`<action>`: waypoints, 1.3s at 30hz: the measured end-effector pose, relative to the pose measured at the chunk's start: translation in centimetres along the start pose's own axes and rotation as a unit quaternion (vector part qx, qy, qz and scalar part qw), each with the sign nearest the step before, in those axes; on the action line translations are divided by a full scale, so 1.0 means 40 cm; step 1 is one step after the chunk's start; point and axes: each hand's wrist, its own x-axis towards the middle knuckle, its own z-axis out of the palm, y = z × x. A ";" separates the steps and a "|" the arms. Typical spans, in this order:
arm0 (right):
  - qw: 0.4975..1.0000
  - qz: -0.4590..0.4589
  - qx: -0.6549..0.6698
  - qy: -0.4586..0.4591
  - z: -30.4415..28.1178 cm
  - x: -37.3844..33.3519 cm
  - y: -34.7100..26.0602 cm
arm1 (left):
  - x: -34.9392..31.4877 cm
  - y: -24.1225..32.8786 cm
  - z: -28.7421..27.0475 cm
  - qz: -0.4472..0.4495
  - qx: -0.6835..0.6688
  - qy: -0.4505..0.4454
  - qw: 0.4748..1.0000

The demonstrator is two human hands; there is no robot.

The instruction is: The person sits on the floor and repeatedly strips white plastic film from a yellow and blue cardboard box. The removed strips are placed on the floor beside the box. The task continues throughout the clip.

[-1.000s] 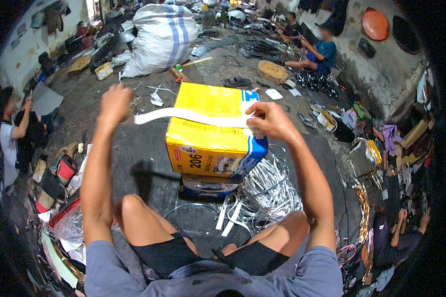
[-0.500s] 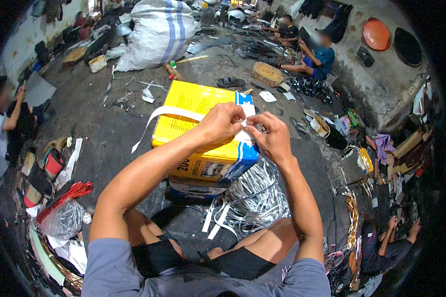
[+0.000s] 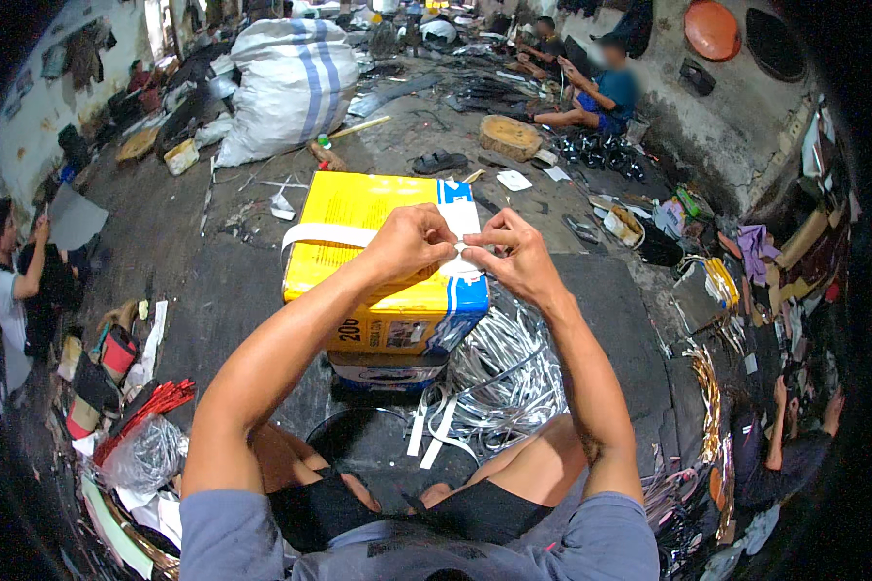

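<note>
A yellow and blue box [image 3: 344, 201] stands before me, raised on a dark base. A white flat strip [image 3: 331, 233] loops across its top and runs under my left hand [image 3: 407, 247]. My left thumb and fingers pinch the strip's end near the box's right edge. Facing it, my right hand [image 3: 518, 257] has thumb and forefinger pinched on the same small white end, its other fingers curled. The fingertips nearly meet. Beneath them, a white patch [image 3: 460, 215] covers part of the box's blue side band. The fingers hide how the strip is folded there.
Silvery strips [image 3: 509, 373] lie heaped right of the box, with white strip ends [image 3: 439, 436] beside them. Red strips [image 3: 155, 412] and a clear plastic bag [image 3: 145, 453] sit at left. A large white sack [image 3: 286, 92] and a wooden block [image 3: 511, 137] stand farther off. Other people sit around.
The view has shifted, so the box sits slightly lower and left. Both hands stay together at the strip's end; my right fingers have straightened a little. The strip's loose tail has swung behind the box's left edge.
</note>
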 end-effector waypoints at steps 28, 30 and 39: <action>0.958 0.198 0.166 0.124 0.115 -0.038 0.048 | 0.042 0.001 0.024 0.018 -0.006 -0.021 1.000; 0.966 0.141 0.163 0.140 0.117 -0.042 0.053 | 0.040 0.002 0.034 0.030 -0.013 -0.017 0.999; 0.652 0.361 0.662 0.082 0.119 -0.074 0.049 | 0.047 0.008 0.058 0.069 -0.014 -0.009 0.997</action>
